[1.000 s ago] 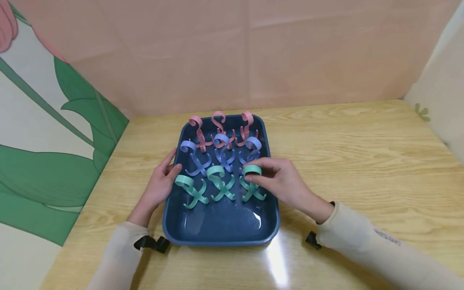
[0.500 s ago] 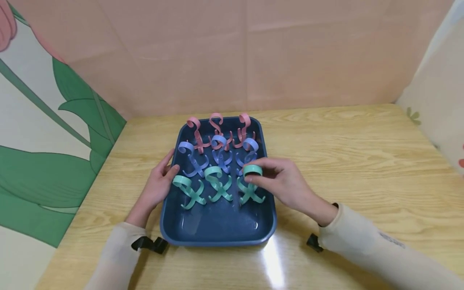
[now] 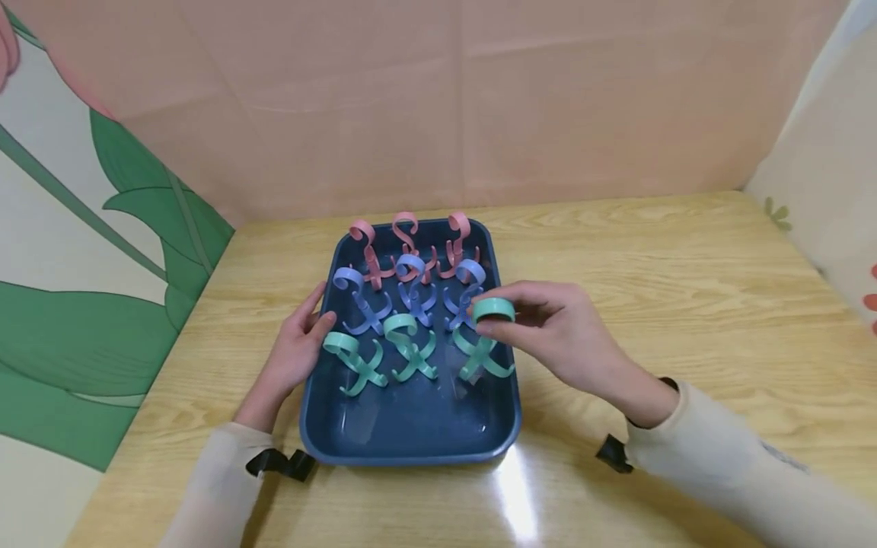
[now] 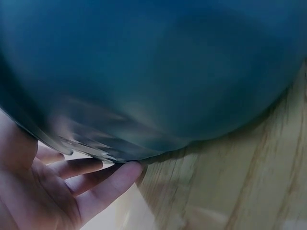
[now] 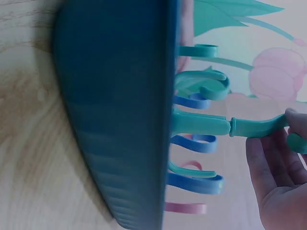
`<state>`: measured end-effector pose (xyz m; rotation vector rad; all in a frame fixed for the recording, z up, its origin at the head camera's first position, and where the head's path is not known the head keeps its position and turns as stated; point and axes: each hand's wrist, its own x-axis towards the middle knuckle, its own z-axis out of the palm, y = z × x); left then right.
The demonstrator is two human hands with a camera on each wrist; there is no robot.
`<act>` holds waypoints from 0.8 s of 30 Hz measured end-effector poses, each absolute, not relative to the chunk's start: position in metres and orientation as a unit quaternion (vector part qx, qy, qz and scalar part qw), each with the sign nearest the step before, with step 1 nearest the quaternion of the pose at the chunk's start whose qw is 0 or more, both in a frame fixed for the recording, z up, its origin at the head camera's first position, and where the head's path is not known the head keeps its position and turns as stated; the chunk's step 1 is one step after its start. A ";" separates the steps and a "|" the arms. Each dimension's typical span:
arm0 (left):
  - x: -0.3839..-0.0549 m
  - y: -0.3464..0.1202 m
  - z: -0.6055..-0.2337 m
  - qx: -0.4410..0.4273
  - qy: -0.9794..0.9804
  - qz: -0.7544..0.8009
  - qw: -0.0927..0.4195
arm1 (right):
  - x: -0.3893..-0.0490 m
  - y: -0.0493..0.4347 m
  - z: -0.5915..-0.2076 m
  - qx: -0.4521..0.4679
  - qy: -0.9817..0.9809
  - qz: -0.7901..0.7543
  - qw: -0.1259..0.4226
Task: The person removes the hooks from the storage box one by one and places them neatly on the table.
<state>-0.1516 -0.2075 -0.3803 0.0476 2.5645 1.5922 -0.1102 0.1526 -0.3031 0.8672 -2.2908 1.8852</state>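
Observation:
My right hand [image 3: 569, 335] pinches the curled top of a green four-pronged hanging hook [image 3: 493, 308] between thumb and fingers, over the right rim of a dark blue tray [image 3: 411, 426]. In the right wrist view, the joint in the green hook's stem [image 5: 232, 127] shows above the rim, while the wall hides its lower end. My left hand [image 3: 298, 354] holds the left side, thumb at the rim; the left wrist view shows its fingers [image 4: 108, 191] against the outer wall. Two more green hooks [image 3: 414, 358] stand left of the pinched one.
Behind the green hooks stand a row of blue-purple hooks [image 3: 418, 301] and a row of pink hooks [image 3: 373, 262]. The tray sits on a wood-grain table [image 3: 651, 304]. A pink backdrop [image 3: 445, 99] rises at the back, with a leaf-patterned panel [image 3: 62, 335] on the left.
My right hand has moved a little right and up with the green hook's curled top, whose prongs have swung slightly right. My left hand stays at the tray's side.

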 end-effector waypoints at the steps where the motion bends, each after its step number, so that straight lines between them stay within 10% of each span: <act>1: -0.152 -0.208 -0.381 0.016 0.848 0.526 0.062 | -0.110 0.155 -0.301 0.284 -0.738 0.611 0.028; 24: -0.152 -0.208 -0.381 0.004 0.843 0.532 0.076 | -0.129 0.216 -0.288 0.243 -0.720 0.645 0.082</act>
